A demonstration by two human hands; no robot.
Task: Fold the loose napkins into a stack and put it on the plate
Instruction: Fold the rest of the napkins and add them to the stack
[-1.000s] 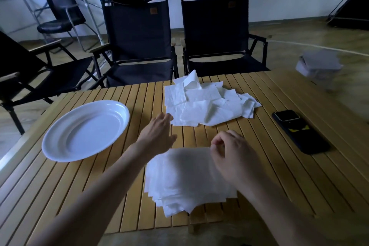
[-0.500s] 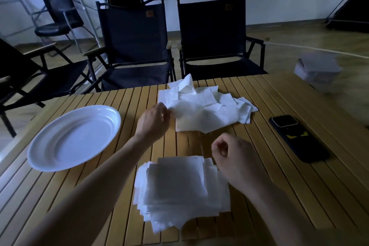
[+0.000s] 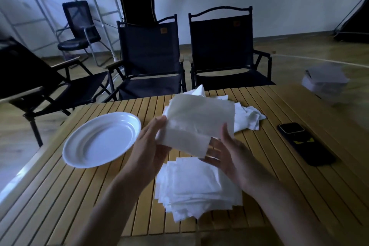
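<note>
Above table point(image 3: 95, 195) — left hand point(image 3: 148, 147), right hand point(image 3: 229, 156) grip napkin point(image 3: 199, 120).

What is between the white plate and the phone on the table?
In the head view, the left hand and right hand hold one napkin up between the plate and the phone; the folded stack lies just nearer the person.

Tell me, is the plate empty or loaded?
Empty: the plate shows bare white; the folded stack sits on the table beside it.
</note>
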